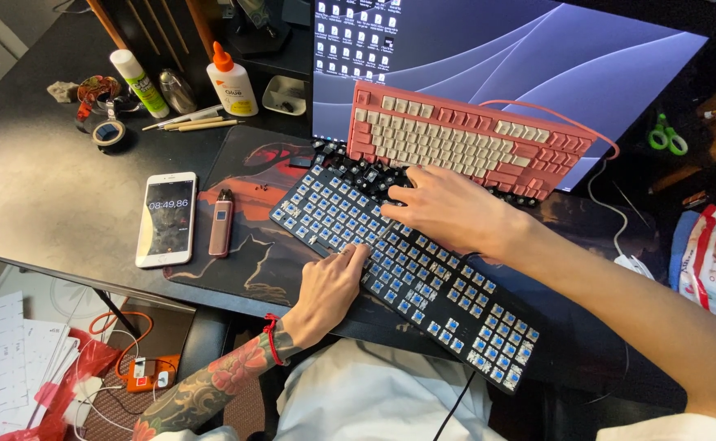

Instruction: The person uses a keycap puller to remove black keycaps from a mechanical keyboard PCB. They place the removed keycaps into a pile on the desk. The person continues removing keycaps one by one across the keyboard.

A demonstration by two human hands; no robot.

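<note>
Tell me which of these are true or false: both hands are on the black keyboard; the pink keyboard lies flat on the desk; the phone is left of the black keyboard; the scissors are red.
1. Both hands are on the black keyboard. True: left hand at its near edge, right hand at its far edge.
2. The pink keyboard lies flat. False: it leans against the monitor.
3. The phone is left of the black keyboard. True.
4. The scissors are red. False: green.
</note>
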